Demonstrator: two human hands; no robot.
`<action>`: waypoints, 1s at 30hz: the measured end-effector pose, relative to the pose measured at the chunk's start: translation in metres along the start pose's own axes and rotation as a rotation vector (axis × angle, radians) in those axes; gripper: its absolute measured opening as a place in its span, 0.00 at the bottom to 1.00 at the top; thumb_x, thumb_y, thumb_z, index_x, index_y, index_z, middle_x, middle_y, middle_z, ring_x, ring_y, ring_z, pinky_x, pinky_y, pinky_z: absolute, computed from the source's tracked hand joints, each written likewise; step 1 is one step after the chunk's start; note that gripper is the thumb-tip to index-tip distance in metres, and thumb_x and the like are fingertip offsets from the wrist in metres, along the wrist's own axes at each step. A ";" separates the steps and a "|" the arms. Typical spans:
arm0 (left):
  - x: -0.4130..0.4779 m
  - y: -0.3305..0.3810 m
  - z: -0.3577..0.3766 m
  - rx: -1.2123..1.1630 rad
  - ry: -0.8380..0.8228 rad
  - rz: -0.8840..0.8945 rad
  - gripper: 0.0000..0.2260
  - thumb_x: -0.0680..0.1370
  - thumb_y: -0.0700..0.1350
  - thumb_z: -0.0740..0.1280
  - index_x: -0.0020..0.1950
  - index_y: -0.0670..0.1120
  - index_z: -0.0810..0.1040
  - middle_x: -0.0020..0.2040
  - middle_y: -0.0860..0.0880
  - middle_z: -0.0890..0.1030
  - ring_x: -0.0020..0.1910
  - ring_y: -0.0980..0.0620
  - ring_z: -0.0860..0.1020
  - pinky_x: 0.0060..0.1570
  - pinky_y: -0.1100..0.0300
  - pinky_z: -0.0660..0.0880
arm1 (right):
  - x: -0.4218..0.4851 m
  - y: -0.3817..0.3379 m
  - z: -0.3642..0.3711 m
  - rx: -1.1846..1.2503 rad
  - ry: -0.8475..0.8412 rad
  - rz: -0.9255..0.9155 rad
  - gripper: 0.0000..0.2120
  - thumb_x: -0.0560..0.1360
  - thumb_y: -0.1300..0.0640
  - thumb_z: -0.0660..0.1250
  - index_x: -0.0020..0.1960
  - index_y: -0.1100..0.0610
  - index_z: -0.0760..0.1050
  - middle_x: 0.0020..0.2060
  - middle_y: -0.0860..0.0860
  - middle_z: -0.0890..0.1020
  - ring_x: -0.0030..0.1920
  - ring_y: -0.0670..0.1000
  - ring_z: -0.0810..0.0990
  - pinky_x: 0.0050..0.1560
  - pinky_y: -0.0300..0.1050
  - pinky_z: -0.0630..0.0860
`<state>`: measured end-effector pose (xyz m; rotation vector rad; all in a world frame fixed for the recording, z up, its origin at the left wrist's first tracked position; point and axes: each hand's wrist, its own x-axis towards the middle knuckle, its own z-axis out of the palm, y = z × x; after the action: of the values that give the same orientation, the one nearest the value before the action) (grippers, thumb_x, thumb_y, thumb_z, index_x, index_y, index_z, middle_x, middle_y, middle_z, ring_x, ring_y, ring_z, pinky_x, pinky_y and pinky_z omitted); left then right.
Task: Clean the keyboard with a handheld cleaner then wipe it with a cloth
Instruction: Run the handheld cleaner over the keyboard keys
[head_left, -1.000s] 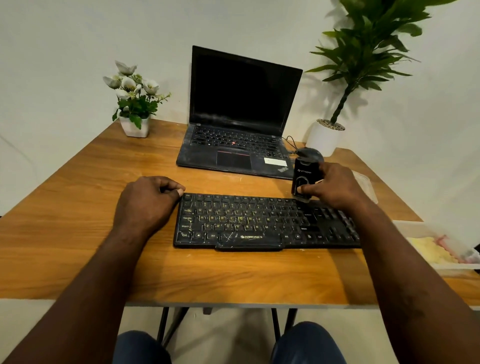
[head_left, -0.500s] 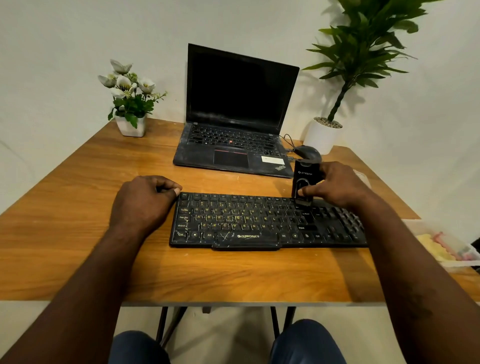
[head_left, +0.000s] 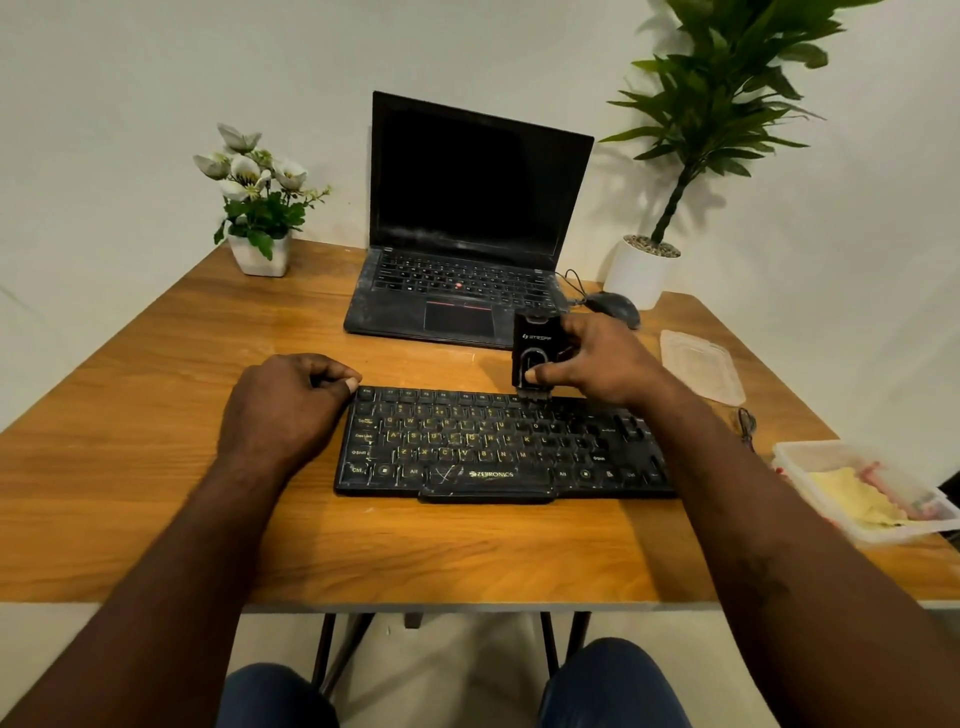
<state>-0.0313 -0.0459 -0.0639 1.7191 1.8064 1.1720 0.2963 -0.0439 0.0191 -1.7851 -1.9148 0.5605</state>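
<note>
The right hand (head_left: 597, 364) grips a boxy black cleaner (head_left: 535, 358), upright on the bumpy keyboard's (head_left: 488, 447) far edge. The left hand (head_left: 283, 405), curled in a loose fist, touches its left end.

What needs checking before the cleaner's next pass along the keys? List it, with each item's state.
1. Handheld cleaner gripped firmly by the right hand: ok.
2. Cleaner's brush end down on the keyboard top row: ok.
3. Left hand bracing at the keyboard's left end: ok, fist against its edge.
4. Cleaner switched on: cannot tell.
5. Path clear of the laptop and mouse: ok, both sit behind the keyboard.
6. Cloth ready for wiping: ok, a yellow cloth lies in the tray at right.
</note>
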 end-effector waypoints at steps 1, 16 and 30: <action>0.000 0.000 0.000 -0.004 -0.002 0.002 0.05 0.78 0.54 0.72 0.48 0.57 0.87 0.43 0.60 0.84 0.44 0.59 0.80 0.43 0.57 0.76 | 0.001 0.004 -0.006 -0.011 -0.009 0.001 0.25 0.71 0.57 0.80 0.65 0.52 0.77 0.49 0.41 0.82 0.51 0.43 0.81 0.52 0.40 0.76; -0.001 0.003 -0.001 -0.023 -0.021 -0.034 0.04 0.78 0.54 0.72 0.46 0.57 0.87 0.41 0.61 0.84 0.43 0.60 0.81 0.44 0.57 0.78 | 0.018 -0.057 0.050 0.142 -0.083 -0.138 0.22 0.71 0.56 0.79 0.62 0.48 0.77 0.51 0.42 0.83 0.52 0.41 0.82 0.53 0.38 0.78; 0.003 0.002 -0.006 -0.016 -0.037 -0.076 0.04 0.77 0.47 0.72 0.48 0.53 0.87 0.41 0.56 0.85 0.39 0.57 0.82 0.40 0.58 0.79 | 0.003 -0.112 0.110 0.179 -0.033 -0.275 0.24 0.70 0.55 0.81 0.63 0.51 0.78 0.49 0.44 0.85 0.43 0.41 0.85 0.40 0.37 0.82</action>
<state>-0.0353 -0.0451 -0.0577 1.6380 1.8185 1.1143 0.1415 -0.0477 -0.0049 -1.3821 -2.0190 0.6423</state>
